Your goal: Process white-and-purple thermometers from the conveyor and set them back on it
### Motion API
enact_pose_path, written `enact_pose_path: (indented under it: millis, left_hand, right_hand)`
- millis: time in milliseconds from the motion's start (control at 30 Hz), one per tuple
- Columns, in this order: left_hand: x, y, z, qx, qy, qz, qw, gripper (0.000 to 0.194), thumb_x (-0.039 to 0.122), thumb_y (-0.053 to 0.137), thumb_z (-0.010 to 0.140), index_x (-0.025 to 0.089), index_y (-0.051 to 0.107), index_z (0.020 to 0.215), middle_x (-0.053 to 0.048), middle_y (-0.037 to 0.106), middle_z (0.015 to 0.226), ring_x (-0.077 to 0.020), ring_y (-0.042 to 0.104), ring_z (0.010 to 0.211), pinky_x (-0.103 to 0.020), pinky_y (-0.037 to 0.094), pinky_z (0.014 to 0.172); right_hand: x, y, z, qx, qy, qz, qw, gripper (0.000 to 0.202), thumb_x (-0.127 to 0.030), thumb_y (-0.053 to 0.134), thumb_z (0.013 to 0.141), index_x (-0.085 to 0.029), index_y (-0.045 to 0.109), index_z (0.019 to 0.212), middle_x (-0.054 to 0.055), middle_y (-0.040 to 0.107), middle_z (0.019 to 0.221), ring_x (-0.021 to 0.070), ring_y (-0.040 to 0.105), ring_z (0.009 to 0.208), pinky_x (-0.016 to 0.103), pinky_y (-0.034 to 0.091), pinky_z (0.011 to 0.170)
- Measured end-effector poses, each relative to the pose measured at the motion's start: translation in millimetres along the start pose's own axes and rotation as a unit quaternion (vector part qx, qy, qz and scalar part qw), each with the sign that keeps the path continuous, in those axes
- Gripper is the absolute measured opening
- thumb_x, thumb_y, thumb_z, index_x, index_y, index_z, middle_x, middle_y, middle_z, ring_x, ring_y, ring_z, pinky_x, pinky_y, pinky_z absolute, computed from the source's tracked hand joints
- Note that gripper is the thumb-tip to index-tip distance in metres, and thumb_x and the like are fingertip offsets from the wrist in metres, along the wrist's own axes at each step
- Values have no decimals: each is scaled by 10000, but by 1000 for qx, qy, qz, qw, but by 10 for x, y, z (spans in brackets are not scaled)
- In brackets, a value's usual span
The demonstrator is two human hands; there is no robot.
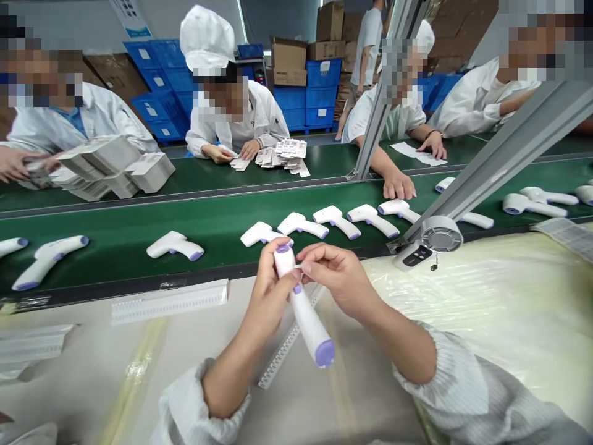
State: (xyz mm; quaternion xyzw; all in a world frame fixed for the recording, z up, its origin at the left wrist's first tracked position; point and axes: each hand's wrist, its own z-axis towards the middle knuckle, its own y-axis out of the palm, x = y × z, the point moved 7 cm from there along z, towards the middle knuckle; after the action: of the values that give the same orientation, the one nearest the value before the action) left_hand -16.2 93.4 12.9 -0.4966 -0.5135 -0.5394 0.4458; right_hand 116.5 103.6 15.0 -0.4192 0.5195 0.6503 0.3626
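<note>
A white forehead thermometer (pixel 309 318) with purple trim is held over the table, its handle slanting down toward me and right. My left hand (pixel 269 281) is closed round its head, the thumb pressed on the side. My right hand (pixel 340 275) pinches a small white piece (pixel 299 266) against the thermometer's side, just above the purple trigger; the fingers hide most of that piece, so its kind is unclear. Under the thermometer lies a narrow strip with a row of small marks (pixel 281 358).
Several thermometers (pixel 333 219) lie on the green conveyor belt (pixel 208 213) beyond the table. A small fan (pixel 440 235) stands by a slanting metal post (pixel 491 161). Label strips (pixel 171 301) lie at left. Across the belt, several people handle paper stacks (pixel 109 164) and leaflets (pixel 287 154).
</note>
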Motion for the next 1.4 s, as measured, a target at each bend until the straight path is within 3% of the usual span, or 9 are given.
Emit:
enact_pose_path:
  millis: [233, 600, 933, 1167, 1400]
  left_hand:
    - [-64, 58, -54, 17, -35, 7, 999, 531, 295, 603, 775, 307, 508, 1297, 1, 538, 1056, -142, 500, 826, -242, 386, 650]
    - [-80, 76, -64, 22, -33, 7, 999, 484, 403, 616, 863, 282, 526, 1323, -48, 583, 1188, -199, 588, 968, -284, 467, 744]
    - [-118, 56, -46, 17, -23, 50, 998, 453, 518, 542, 949, 283, 490, 1333, -27, 564, 1098, -160, 517, 822, -278, 423, 708]
    - [-106, 84, -69, -1, -58, 50, 997, 566, 359, 573, 851, 305, 434, 1397, -26, 551, 1120, -161, 493, 810, -279, 399, 690]
    - [-102, 123, -81, -9, -57, 58, 997, 576, 357, 564, 856, 309, 408, 1409, -45, 527, 1272, -195, 537, 988, -311, 436, 818]
  right_hand:
    - [29, 20, 31, 58, -10, -14, 998, 95, -263, 759, 707, -204, 700, 664, 13, 664, 865, 127, 579, 660, 279, 491, 573]
    - [-58, 1, 20, 72, -39, -68, 994, 85, -269, 747, 718, -202, 713, 678, 31, 682, 863, 174, 634, 789, 314, 508, 698]
    - [-77, 13, 7, 80, -46, -86, 992, 98, -294, 737, 725, -215, 687, 696, 28, 678, 828, 177, 621, 787, 292, 510, 652]
    - [-65, -6, 30, 56, -38, -60, 996, 111, -287, 726, 738, -212, 675, 674, 18, 671, 819, 154, 585, 720, 297, 495, 643]
    - [-54, -28, 26, 65, -41, -67, 995, 94, -283, 742, 710, -213, 693, 672, 20, 656, 838, 147, 588, 705, 299, 480, 635]
